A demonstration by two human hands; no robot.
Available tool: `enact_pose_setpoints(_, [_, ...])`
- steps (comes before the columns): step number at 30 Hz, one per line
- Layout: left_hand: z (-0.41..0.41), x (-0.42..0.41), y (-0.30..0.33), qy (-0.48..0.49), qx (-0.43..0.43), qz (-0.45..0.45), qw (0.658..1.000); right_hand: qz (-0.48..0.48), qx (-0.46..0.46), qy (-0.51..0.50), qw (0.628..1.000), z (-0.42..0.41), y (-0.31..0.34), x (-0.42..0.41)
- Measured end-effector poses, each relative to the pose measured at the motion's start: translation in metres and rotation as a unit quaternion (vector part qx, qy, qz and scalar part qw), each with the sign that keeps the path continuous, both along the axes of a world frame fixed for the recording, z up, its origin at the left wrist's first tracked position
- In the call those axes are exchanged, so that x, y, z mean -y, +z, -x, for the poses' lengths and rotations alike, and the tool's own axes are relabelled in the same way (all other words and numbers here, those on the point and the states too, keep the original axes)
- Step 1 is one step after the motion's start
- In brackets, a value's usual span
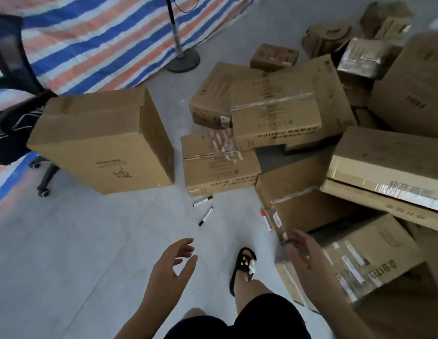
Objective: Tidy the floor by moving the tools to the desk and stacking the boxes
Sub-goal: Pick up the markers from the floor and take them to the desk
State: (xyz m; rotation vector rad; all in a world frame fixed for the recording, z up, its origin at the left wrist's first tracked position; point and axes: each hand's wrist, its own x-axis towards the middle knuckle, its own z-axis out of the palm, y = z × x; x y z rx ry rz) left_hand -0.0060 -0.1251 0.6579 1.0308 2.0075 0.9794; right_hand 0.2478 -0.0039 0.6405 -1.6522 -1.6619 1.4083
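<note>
Several cardboard boxes lie scattered over the grey floor. A large box stands at the left, a flat taped box in the middle, and a stack of long boxes at the right. Two black-capped markers and a red-capped marker lie on the floor in front of the boxes. My left hand hovers open above the floor, short of the markers. My right hand is open, fingers spread, beside a low box at the lower right.
A black office chair stands at the left, touching the large box. A fan stand with a round base rises at the back beside a striped tarp. My sandalled foot is on the floor between my hands.
</note>
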Motion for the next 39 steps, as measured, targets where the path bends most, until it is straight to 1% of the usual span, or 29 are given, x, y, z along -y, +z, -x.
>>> enact_pose_setpoints(3, [0.023,-0.064,-0.010,0.000,-0.001,0.019,1.000,0.007,-0.003,0.007,1.000,0.025,-0.001,-0.067])
enact_pose_setpoints(5, [0.042,-0.102,-0.028,-0.009,0.004,0.037,0.999,0.010,0.005,0.016,1.000,0.042,-0.012,-0.103])
enact_pose_setpoints(7, [0.061,-0.136,-0.060,-0.030,0.010,0.067,0.997,-0.003,0.035,0.026,0.999,0.060,-0.040,-0.133])
enact_pose_setpoints(9, [0.078,-0.168,-0.105,-0.060,0.007,0.096,0.994,0.013,0.053,0.019,0.998,0.077,-0.082,-0.160])
enact_pose_setpoints(12, [0.101,-0.219,-0.203,-0.130,-0.001,0.137,0.982,0.040,0.069,0.013,0.997,0.099,-0.178,-0.193])
enact_pose_setpoints(14, [0.115,-0.247,-0.287,-0.177,-0.023,0.167,0.970,0.043,0.088,0.006,0.995,0.108,-0.259,-0.209])
enact_pose_setpoints(16, [0.126,-0.264,-0.376,-0.216,-0.042,0.216,0.951,0.048,0.127,0.005,0.991,0.112,-0.343,-0.218])
enact_pose_setpoints(19, [0.145,-0.281,-0.504,-0.271,-0.098,0.296,0.911,0.040,0.191,0.030,0.980,0.106,-0.467,-0.226])
enact_pose_setpoints(21, [0.155,-0.293,-0.573,-0.288,-0.153,0.336,0.884,0.026,0.241,0.058,0.968,0.096,-0.541,-0.234])
enact_pose_setpoints(24, [0.164,-0.309,-0.653,-0.300,-0.267,0.384,0.831,0.003,0.297,0.097,0.950,0.077,-0.635,-0.250])
enact_pose_setpoints(26, [0.170,-0.314,-0.694,-0.305,-0.305,0.408,0.805,-0.008,0.337,0.104,0.936,0.066,-0.683,-0.262])
enact_pose_setpoints(29, [0.172,-0.313,-0.732,-0.310,-0.310,0.406,0.802,-0.031,0.412,0.086,0.907,0.060,-0.725,-0.273])
enact_pose_setpoints(31, [0.170,-0.311,-0.745,-0.305,-0.331,0.401,0.798,-0.067,0.419,0.060,0.904,0.063,-0.735,-0.275])
enact_pose_setpoints(33, [0.169,-0.309,-0.749,-0.311,-0.349,0.399,0.789,-0.054,0.425,0.057,0.902,0.065,-0.735,-0.273])
enact_pose_setpoints(35, [0.173,-0.306,-0.749,-0.322,-0.343,0.391,0.791,-0.021,0.442,0.074,0.894,0.065,-0.735,-0.266])
enact_pose_setpoints(36, [0.176,-0.305,-0.748,-0.323,-0.324,0.384,0.802,-0.010,0.445,0.081,0.892,0.064,-0.737,-0.261])
enact_pose_setpoints(39, [0.189,-0.311,-0.738,-0.275,-0.261,0.331,0.864,0.007,0.421,0.095,0.902,0.068,-0.745,-0.252])
